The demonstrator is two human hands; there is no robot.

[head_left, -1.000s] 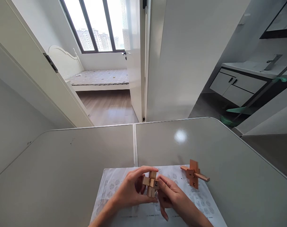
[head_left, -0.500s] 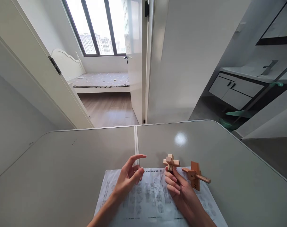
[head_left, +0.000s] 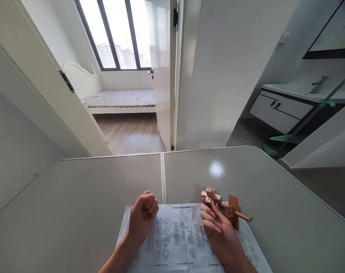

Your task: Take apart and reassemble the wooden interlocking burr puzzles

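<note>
My right hand [head_left: 217, 231] is closed on a small pale wooden cross puzzle [head_left: 210, 196], holding it up by its lower end above the printed sheet [head_left: 178, 239]. Just right of it, a darker wooden cross puzzle [head_left: 234, 214] stands on the sheet's right edge, close to my fingers. My left hand [head_left: 142, 216] hovers over the sheet's left part, curled into a loose fist with nothing visible in it. Both hands are apart from each other.
The sheet lies on a grey table [head_left: 75, 197] with a seam [head_left: 162, 178] down its middle. Beyond the table's far edge are an open white door [head_left: 161, 76], a bedroom with a bed [head_left: 118, 98], and a vanity cabinet [head_left: 277, 110] at right.
Both hands held the pale puzzle a second ago. My left hand let go, drew left and curled into a fist. My right hand carried the puzzle rightward, next to the darker puzzle.
</note>
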